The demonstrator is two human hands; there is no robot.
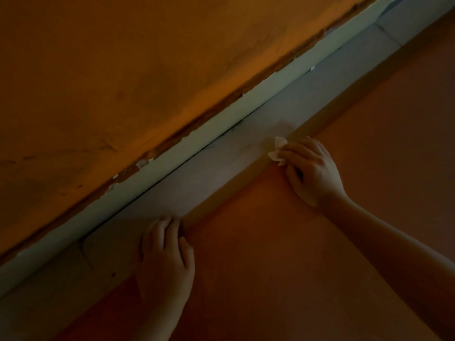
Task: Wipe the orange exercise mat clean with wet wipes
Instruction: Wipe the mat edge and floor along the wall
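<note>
The view is dim. A flat orange exercise mat (283, 242) fills the lower right and runs on a slant from the lower left to the upper right, its long edge lying on a strip of grey tiled floor (209, 173). The right hand (312, 173) sits on that edge about midway along it, knuckles up and fingers curled, and it pinches a small crumpled white wet wipe (277, 150). The wipe sticks out past the fingertips towards the floor strip, right where the mat's edge meets the grey tiles. The left hand (165, 257) is lower and further left on the same edge, well apart from the right. Its fingers bend over the rim onto the floor side and its thumb lies on the mat's top, so it grips the edge there — though the shadow hides how tightly. Both forearms come in bare from the bottom and the right side. Beyond the floor strip runs a pale green skirting board (221, 114), and above it a rough orange painted wall (123, 70) whose paint is chipped along the lower border, with a few pale flakes showing.
</note>
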